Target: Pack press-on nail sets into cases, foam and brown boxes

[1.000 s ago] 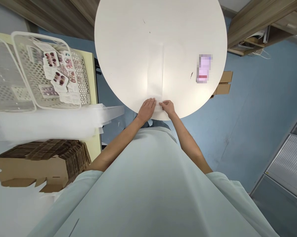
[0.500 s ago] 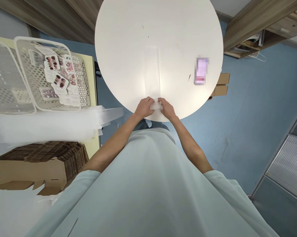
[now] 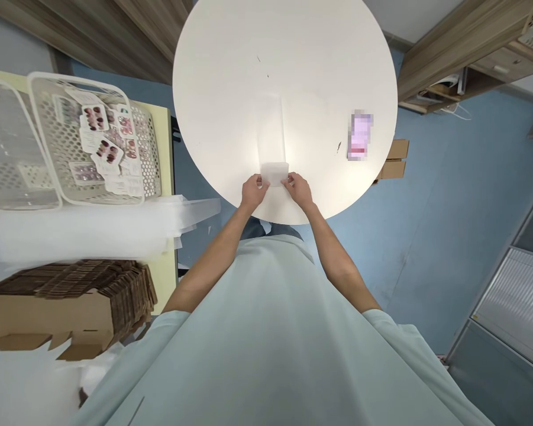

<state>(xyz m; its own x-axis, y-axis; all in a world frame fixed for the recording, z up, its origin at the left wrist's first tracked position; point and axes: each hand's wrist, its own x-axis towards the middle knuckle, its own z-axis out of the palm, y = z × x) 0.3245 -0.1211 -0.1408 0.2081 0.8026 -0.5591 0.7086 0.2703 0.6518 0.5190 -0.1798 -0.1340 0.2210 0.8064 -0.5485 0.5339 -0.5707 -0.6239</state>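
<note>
A long, whitish translucent strip of thin packing sheet (image 3: 271, 127) lies on the round white table (image 3: 222, 77), running away from me. Its near end is doubled over into a flat, roughly rectangular folded part (image 3: 274, 173). My left hand (image 3: 254, 191) pinches the left corner of this fold between thumb and fingers. On the other side, my right hand (image 3: 299, 189) grips the right corner the same way. Whether anything lies inside the fold cannot be made out.
A phone (image 3: 359, 136), blurred out, lies on the table's right. At left, a yellowish table (image 3: 164, 248) bears a white basket (image 3: 148, 148) of carded press-on nails, a stack of white translucent sheets (image 3: 93, 228) and flattened cardboard boxes (image 3: 71, 307). Small cartons (image 3: 394, 160) stand beyond the round table.
The folded near end has moved slightly away from me and now lies flatter and wider. Both hands have shifted from around it to its two lower corners.
</note>
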